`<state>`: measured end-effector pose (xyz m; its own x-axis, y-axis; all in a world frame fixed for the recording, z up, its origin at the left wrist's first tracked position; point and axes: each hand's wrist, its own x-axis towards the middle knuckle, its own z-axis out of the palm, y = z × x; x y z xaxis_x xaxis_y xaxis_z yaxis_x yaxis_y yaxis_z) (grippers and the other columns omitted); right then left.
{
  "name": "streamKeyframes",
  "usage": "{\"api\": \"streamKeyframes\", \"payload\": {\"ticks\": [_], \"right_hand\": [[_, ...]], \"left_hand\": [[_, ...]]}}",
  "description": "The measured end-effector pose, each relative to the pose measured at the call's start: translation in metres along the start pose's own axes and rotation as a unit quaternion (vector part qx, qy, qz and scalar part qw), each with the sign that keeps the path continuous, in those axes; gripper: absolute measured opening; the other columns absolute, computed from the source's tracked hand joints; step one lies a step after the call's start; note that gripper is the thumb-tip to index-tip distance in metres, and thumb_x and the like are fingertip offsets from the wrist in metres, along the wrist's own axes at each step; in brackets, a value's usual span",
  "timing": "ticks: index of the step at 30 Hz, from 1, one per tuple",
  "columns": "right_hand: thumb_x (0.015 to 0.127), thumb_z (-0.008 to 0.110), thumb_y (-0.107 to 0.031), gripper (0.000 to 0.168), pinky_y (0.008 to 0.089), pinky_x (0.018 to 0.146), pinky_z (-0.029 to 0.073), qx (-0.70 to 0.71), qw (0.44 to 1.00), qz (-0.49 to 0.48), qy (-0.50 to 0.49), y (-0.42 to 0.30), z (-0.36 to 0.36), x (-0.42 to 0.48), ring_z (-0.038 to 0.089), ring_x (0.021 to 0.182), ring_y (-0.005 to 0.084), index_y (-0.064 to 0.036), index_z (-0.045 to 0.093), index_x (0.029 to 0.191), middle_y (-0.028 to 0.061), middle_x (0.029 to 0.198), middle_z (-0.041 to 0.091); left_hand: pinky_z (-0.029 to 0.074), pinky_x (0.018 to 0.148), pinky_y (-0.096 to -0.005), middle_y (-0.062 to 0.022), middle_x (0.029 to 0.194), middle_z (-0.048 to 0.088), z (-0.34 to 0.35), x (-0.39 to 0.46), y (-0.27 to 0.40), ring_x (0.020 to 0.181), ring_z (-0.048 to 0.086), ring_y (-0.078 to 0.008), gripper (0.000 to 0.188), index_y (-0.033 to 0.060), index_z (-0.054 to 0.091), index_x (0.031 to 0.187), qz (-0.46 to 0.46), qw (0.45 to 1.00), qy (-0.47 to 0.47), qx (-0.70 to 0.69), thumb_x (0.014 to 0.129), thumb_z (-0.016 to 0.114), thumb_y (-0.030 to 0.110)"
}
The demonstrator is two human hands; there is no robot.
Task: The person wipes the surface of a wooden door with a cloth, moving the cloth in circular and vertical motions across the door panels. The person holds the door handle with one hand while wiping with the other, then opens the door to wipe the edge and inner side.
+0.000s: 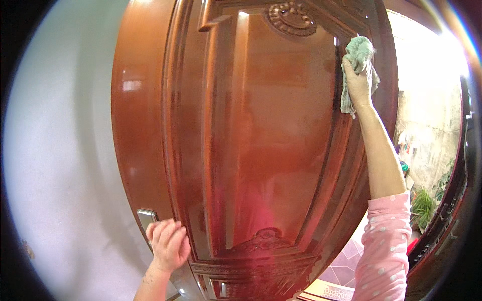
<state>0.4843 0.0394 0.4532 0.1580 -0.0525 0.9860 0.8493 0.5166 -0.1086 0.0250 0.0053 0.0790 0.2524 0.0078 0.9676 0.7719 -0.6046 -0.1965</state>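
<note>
A reddish-brown, glossy panelled door [278, 124] with carved mouldings fills the middle of the view. High at its right side, my right hand [357, 82] holds a pale green-grey cloth [359, 50] bunched up against the moulding. Part of the cloth hangs down beside the wrist. Low on the left, the fingers of my left hand [169, 244] are curled over the door handle, whose metal backplate [147, 216] shows just above them. The hand hides the lever itself.
A pale wall [56, 150] stands left of the door. Right of its edge is a bright doorway with a weathered outside wall [429, 113], a green potted plant [422, 205] and purple floor tiles [342, 263]. A dark door frame [444, 229] bounds the far right.
</note>
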Motion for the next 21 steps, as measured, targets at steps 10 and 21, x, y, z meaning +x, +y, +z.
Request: {"api": "streamKeyframes", "payload": {"ticks": [10,21], "right_hand": [[0.079,0.058,0.0,0.059,0.0403,0.116,0.025,-0.107,0.921,-0.282,-0.247,-0.051,0.0,-0.134,0.029,0.141,0.0307,-0.004,0.048,0.137,0.0153,0.146,0.041],[0.071,0.072,-0.023,0.084,0.0432,0.118,0.016,-0.211,0.93,-0.23,-0.196,-0.059,0.002,-0.102,0.026,0.142,0.0328,-0.007,0.036,0.145,0.018,0.148,0.037]], "left_hand": [[0.043,0.07,-0.0415,-0.0085,0.072,0.06,0.007,-0.048,-0.046,0.072,0.056,-0.0295,0.01,0.0053,0.061,0.073,-0.127,0.98,-0.151,-0.013,0.079,0.067,0.01],[0.042,0.068,-0.0413,-0.0073,0.068,0.062,0.005,-0.077,-0.053,0.069,0.056,-0.0281,0.013,0.0055,0.063,0.069,-0.157,0.962,-0.219,-0.041,0.079,0.067,0.012]]}}
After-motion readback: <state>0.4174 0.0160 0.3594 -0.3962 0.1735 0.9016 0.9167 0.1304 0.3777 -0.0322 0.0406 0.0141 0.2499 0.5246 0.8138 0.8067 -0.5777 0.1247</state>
